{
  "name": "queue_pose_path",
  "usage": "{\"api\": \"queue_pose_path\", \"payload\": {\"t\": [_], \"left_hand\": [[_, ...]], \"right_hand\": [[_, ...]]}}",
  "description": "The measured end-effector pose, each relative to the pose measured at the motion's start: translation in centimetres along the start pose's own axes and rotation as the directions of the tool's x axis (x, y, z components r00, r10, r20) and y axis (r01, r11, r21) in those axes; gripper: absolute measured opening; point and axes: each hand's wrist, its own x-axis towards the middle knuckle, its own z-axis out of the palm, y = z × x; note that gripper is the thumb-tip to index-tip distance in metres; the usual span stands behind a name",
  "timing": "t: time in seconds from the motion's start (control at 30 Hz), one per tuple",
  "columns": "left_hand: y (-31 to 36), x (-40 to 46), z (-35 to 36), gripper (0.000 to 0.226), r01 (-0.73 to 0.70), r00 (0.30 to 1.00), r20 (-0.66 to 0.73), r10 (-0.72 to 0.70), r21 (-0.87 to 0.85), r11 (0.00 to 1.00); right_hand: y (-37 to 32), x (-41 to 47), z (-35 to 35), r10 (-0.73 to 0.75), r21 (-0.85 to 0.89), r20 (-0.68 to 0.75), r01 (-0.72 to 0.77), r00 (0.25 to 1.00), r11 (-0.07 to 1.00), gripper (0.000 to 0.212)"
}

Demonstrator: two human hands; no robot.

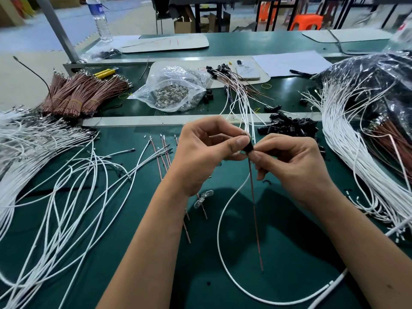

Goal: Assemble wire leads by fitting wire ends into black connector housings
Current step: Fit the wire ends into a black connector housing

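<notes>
While both hands, left hand (207,148) and right hand (289,161), pinch the black housing (248,146): insertion step; brown wire (254,197) below needs seating.

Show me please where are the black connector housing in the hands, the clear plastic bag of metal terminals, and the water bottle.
black connector housing (248,147), head view, on its dark body between the fingertips.
clear plastic bag of metal terminals (171,94), head view, on the silver pile inside.
water bottle (101,21), head view, on its clear middle.

Dark green bench (124,219); white wires (66,175) at its left edge, reddish-brown wire bundles (78,94) banded yellow behind them, black connector housings (289,127) toward the right, orange stools (306,21) beyond.
</notes>
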Motion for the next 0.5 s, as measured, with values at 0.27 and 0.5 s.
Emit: {"api": "queue_pose_path", "payload": {"t": [0.27, 0.5], "left_hand": [[-0.3, 0.0, 0.17, 0.011, -0.004, 1.0, 0.016, 0.006, -0.16, 0.987], [-0.3, 0.1, 0.09, 0.011, -0.082, 0.996, 0.03, 0.084, -0.039, 0.996]], "right_hand": [[-0.07, 0.13, -0.06, 0.037, 0.082, -0.028, -0.034, 0.999, 0.996, 0.014], [0.03, 0.09, 0.03, 0.015, 0.044, -0.045, -0.013, 0.999, 0.999, 0.014]]}}
